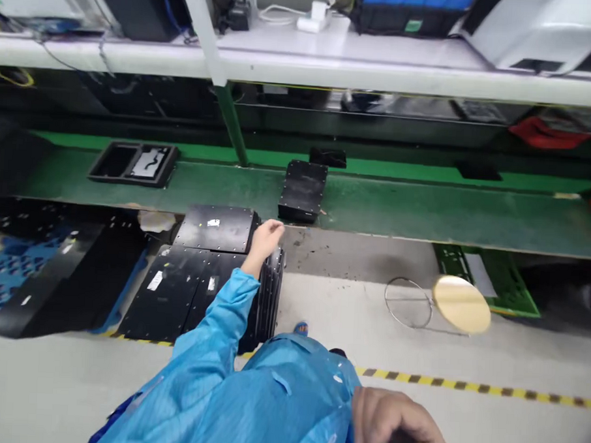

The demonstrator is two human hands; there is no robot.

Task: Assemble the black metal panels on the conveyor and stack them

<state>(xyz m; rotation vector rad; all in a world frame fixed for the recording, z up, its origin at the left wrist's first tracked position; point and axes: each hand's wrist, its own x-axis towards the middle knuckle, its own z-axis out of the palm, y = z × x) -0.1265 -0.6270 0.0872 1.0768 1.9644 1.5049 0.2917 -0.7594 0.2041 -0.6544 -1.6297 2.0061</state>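
Black metal plates (271, 292) are standing on edge in a stack on the floor, and the left hand (265, 241) is reaching down, fingers curling onto the top edges. Nothing is lifted yet. One black housing (303, 190) is sitting on the green conveyor (423, 207). The right hand (394, 422) is hanging loosely curled, holding nothing.

No text legible anywhere. White stickers on the black plates (175, 288) too blurred to make out; likewise the green tag on the blue case (412, 11) up on the shelf.
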